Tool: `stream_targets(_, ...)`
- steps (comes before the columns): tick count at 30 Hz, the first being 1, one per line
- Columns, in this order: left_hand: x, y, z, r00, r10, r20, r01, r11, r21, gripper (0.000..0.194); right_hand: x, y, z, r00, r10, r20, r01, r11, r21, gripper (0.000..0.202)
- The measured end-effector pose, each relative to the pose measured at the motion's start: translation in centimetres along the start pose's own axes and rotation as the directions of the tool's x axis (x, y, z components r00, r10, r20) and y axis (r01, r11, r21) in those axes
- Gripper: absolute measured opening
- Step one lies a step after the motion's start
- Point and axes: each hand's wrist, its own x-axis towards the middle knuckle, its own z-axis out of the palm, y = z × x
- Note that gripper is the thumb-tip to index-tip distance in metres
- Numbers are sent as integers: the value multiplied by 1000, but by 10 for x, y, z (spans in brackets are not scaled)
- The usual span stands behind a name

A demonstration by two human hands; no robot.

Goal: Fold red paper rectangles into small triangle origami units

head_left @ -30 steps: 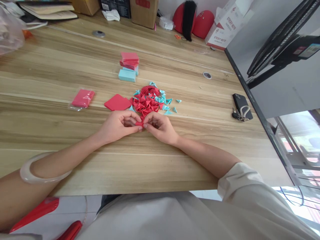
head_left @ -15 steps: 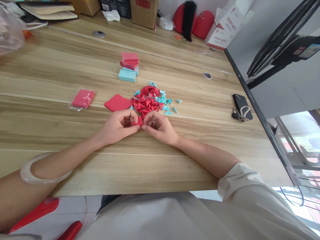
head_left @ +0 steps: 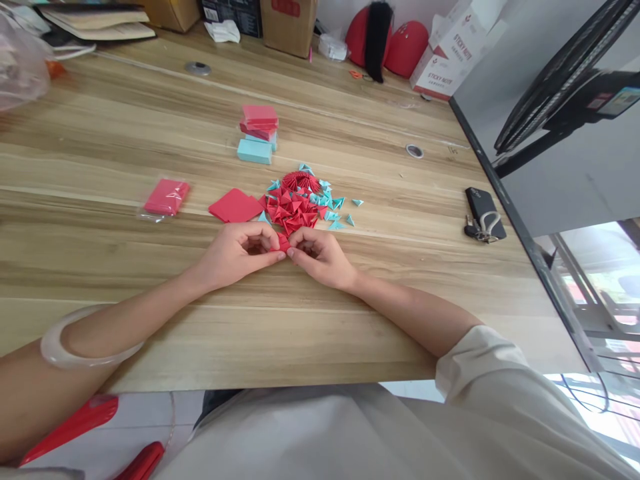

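Note:
Between my fingertips is a small piece of folded red paper (head_left: 283, 243), partly covered by the fingers. My left hand (head_left: 245, 247) pinches its left side, and my right hand (head_left: 320, 256) pinches its right side. Just beyond the hands lies a heap of folded red paper triangles (head_left: 293, 205), with a ring of joined red pieces (head_left: 301, 180) at its back. Folded light-blue paper triangles (head_left: 330, 201) are scattered around the heap, mostly on its right. Loose red paper sheets (head_left: 235, 205) rest on the table beyond my left hand.
A plastic-wrapped red paper pack (head_left: 168, 197) lies at left; stacked red packs (head_left: 259, 119) and light-blue packs (head_left: 255, 151) stand farther back. A black phone-like object (head_left: 484, 212) with keys sits at right. Boxes (head_left: 287, 27) line the wooden table's (head_left: 350, 333) back.
Both hands have shifted very slightly right with the red paper. The fingers have closed in a little around it; everything else on the table stays put.

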Motion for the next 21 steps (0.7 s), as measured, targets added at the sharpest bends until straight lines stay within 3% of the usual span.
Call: stream_targets(21,-1,5,1,990,-128,-56,126,991,-42,29,-3,5,3,995,56,-87,-53,998,36,13)
